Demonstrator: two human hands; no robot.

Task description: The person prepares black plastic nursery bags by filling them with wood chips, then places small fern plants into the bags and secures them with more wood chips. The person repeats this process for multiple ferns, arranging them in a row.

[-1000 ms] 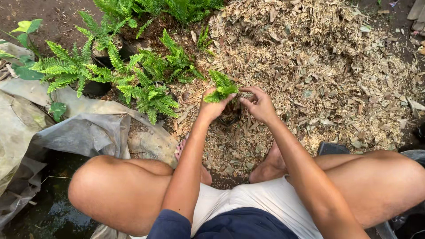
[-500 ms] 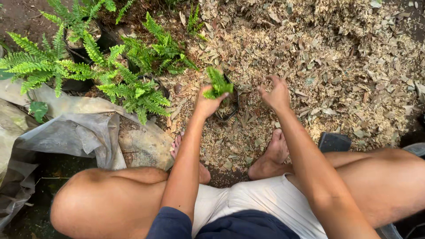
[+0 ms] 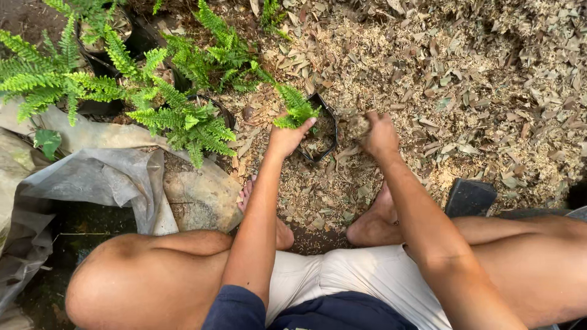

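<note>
left hand (image 3: 287, 139): closed on small green fern cutting (image 3: 296, 109), upright in black plastic grow bag (image 3: 330, 125)
right hand (image 3: 379, 134): closed on dry leaf mulch (image 3: 465, 91)
risk: fern could tilt if released before the bag is packed

Open ground to the right, ferns crowding the left

Right of the right hand (image 3: 379, 135), the heap of dry leaves and wood chips (image 3: 489, 91) lies open, nothing standing on it. Left of the left hand (image 3: 287, 137), potted ferns (image 3: 177, 116) press close, with a grey plastic sheet (image 3: 104, 183) and a stone (image 3: 205, 198) below them. The person's feet (image 3: 373, 223) close the near side.
</note>
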